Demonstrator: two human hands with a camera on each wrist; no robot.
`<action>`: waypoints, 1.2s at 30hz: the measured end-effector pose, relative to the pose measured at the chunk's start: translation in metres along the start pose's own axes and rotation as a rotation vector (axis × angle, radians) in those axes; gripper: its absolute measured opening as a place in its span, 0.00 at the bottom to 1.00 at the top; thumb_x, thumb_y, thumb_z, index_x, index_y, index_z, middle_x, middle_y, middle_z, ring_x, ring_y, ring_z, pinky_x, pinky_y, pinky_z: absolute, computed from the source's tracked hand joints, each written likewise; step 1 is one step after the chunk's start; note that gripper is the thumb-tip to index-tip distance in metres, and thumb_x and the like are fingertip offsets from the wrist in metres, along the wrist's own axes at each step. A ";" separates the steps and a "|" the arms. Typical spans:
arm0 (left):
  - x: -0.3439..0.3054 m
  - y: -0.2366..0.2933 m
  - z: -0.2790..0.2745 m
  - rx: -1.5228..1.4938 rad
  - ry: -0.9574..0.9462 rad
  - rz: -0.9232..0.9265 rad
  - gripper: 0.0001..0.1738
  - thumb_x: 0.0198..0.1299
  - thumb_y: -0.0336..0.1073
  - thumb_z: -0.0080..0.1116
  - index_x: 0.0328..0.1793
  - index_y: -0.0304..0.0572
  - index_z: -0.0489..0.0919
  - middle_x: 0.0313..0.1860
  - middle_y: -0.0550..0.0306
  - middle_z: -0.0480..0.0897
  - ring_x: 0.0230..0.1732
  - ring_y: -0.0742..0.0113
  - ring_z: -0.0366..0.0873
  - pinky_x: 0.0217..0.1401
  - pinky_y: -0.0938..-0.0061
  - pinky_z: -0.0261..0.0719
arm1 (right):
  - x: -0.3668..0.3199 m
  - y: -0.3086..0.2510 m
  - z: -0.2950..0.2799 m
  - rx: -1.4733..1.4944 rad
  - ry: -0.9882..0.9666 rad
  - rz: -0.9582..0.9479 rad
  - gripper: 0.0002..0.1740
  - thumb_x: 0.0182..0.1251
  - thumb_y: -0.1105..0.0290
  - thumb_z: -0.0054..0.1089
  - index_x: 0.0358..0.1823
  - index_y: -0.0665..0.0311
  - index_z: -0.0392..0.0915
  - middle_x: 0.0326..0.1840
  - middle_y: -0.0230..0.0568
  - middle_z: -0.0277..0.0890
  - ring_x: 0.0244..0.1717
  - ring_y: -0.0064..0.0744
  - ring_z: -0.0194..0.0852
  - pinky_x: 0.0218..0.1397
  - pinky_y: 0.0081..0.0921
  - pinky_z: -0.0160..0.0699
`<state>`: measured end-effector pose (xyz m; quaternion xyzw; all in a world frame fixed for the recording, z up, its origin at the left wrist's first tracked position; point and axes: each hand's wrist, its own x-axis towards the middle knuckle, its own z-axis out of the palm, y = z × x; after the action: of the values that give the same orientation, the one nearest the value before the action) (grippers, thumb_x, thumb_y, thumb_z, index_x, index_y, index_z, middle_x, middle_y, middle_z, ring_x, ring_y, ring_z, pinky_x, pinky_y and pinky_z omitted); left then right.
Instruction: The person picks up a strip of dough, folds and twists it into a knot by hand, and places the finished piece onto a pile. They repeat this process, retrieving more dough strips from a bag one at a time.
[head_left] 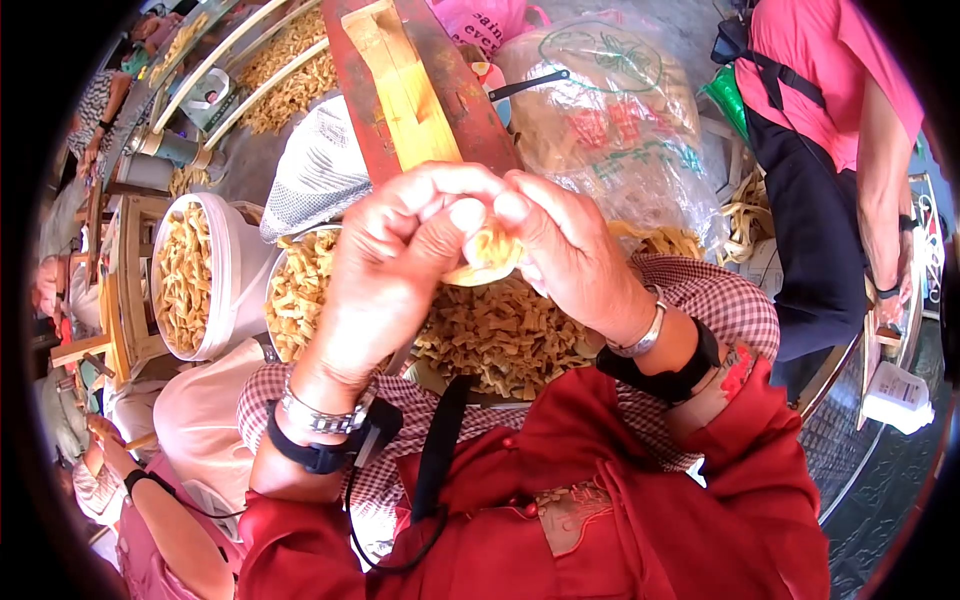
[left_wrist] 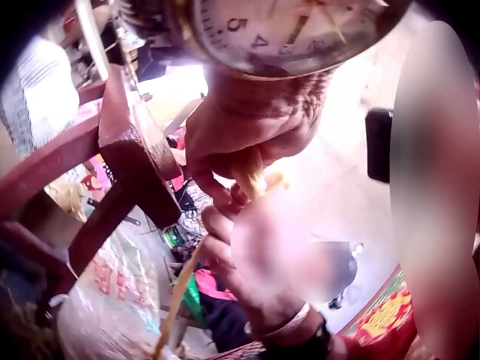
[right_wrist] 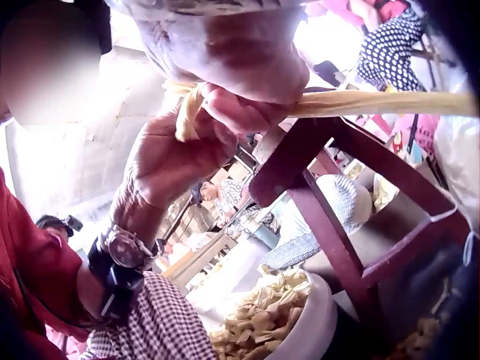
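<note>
Both hands meet in front of the chest in the head view, around a pale yellow flat strip (head_left: 495, 248) bent into a loop or knot. My left hand (head_left: 385, 245) pinches it between thumb and fingers from the left. From the other side, my right hand (head_left: 580, 255) holds it with thumb and fingertips. In the right wrist view, a loop of the strip (right_wrist: 191, 112) shows between the hands, and its long tail runs off to the right. Below the hands lies a pile of small knotted pieces (head_left: 505, 340) on the lap.
A red wooden bench (head_left: 345, 95) ahead bears yellow strips (head_left: 410, 100). White buckets (head_left: 240, 275) of knotted pieces stand at left, near a white mesh sack (head_left: 320, 165). A clear plastic bag (head_left: 610, 120) lies ahead right. A person in pink (head_left: 830, 60) is at right.
</note>
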<state>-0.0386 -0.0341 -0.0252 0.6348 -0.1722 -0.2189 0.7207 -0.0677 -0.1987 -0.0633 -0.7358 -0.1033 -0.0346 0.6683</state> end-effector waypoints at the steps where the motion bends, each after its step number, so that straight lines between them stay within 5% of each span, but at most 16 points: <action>1: 0.001 -0.012 0.002 0.149 0.034 0.123 0.10 0.66 0.29 0.51 0.50 0.36 0.78 0.41 0.61 0.81 0.38 0.77 0.74 0.47 0.82 0.73 | -0.001 0.006 0.003 0.086 0.025 0.050 0.18 0.73 0.59 0.45 0.38 0.69 0.71 0.25 0.42 0.72 0.25 0.35 0.71 0.30 0.29 0.69; 4: 0.003 -0.019 0.005 0.541 0.043 0.401 0.13 0.64 0.31 0.54 0.53 0.33 0.76 0.42 0.51 0.79 0.44 0.61 0.77 0.50 0.72 0.75 | 0.001 0.007 0.004 0.213 0.030 0.149 0.19 0.74 0.58 0.45 0.42 0.70 0.73 0.27 0.37 0.72 0.26 0.26 0.68 0.31 0.24 0.69; 7: 0.003 -0.015 0.017 0.718 0.148 0.389 0.14 0.64 0.32 0.54 0.54 0.33 0.77 0.40 0.48 0.78 0.43 0.54 0.78 0.48 0.70 0.75 | 0.003 0.015 0.009 0.087 0.067 -0.026 0.18 0.75 0.59 0.44 0.45 0.69 0.73 0.30 0.34 0.72 0.29 0.18 0.66 0.33 0.18 0.69; 10: 0.005 -0.030 0.011 0.651 0.200 0.312 0.15 0.65 0.34 0.54 0.54 0.32 0.77 0.39 0.46 0.77 0.41 0.51 0.78 0.47 0.68 0.76 | 0.000 0.006 0.013 0.174 0.032 0.113 0.16 0.75 0.61 0.43 0.46 0.69 0.71 0.31 0.34 0.73 0.30 0.18 0.68 0.32 0.18 0.69; 11: 0.005 -0.033 0.011 0.604 0.228 0.326 0.16 0.67 0.38 0.52 0.52 0.32 0.78 0.37 0.49 0.78 0.37 0.57 0.79 0.42 0.71 0.77 | -0.001 0.001 0.013 0.186 0.020 0.151 0.16 0.75 0.61 0.43 0.46 0.68 0.70 0.32 0.34 0.73 0.30 0.18 0.68 0.32 0.18 0.70; 14: 0.000 -0.020 0.002 0.022 0.144 -0.089 0.18 0.70 0.41 0.47 0.52 0.32 0.78 0.37 0.51 0.80 0.35 0.64 0.80 0.39 0.77 0.77 | -0.001 0.000 0.012 0.193 0.072 0.141 0.14 0.76 0.59 0.41 0.46 0.65 0.66 0.31 0.34 0.73 0.28 0.15 0.68 0.30 0.17 0.70; 19: 0.002 -0.014 0.005 -0.419 -0.016 -0.225 0.27 0.70 0.51 0.41 0.53 0.30 0.74 0.37 0.50 0.80 0.31 0.66 0.77 0.35 0.67 0.83 | -0.004 0.008 0.009 0.249 0.119 0.160 0.14 0.76 0.58 0.40 0.45 0.63 0.65 0.30 0.32 0.70 0.26 0.15 0.65 0.28 0.16 0.69; 24: 0.007 -0.005 -0.026 -0.595 -0.035 -0.144 0.26 0.71 0.50 0.40 0.48 0.30 0.77 0.32 0.56 0.75 0.28 0.72 0.74 0.37 0.69 0.84 | -0.004 0.012 -0.010 0.052 0.167 0.111 0.13 0.74 0.62 0.45 0.37 0.64 0.72 0.26 0.26 0.65 0.26 0.14 0.59 0.30 0.16 0.62; 30: 0.005 0.006 -0.032 -0.399 0.129 -0.109 0.27 0.70 0.51 0.42 0.55 0.29 0.73 0.40 0.52 0.76 0.26 0.76 0.70 0.26 0.80 0.77 | -0.006 0.018 -0.014 -0.161 0.001 0.139 0.12 0.70 0.64 0.54 0.35 0.67 0.76 0.24 0.26 0.68 0.27 0.14 0.61 0.31 0.16 0.63; 34: 0.002 -0.002 -0.030 0.019 0.190 -0.232 0.22 0.69 0.48 0.48 0.50 0.32 0.77 0.28 0.58 0.78 0.15 0.80 0.66 0.15 0.85 0.67 | -0.001 0.012 -0.014 -0.026 -0.034 0.345 0.12 0.69 0.64 0.55 0.41 0.68 0.76 0.26 0.29 0.72 0.26 0.16 0.66 0.31 0.17 0.67; 36: 0.002 -0.001 -0.026 -0.031 0.200 -0.209 0.16 0.65 0.43 0.55 0.45 0.35 0.78 0.22 0.64 0.75 0.12 0.83 0.61 0.13 0.87 0.61 | -0.001 0.011 -0.008 -0.038 -0.050 0.325 0.12 0.69 0.64 0.55 0.42 0.68 0.75 0.26 0.32 0.73 0.26 0.19 0.68 0.32 0.20 0.69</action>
<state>-0.0228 -0.0135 -0.0295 0.6567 -0.0292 -0.2311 0.7173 -0.0656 -0.2080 -0.0732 -0.7562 0.0012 0.0901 0.6481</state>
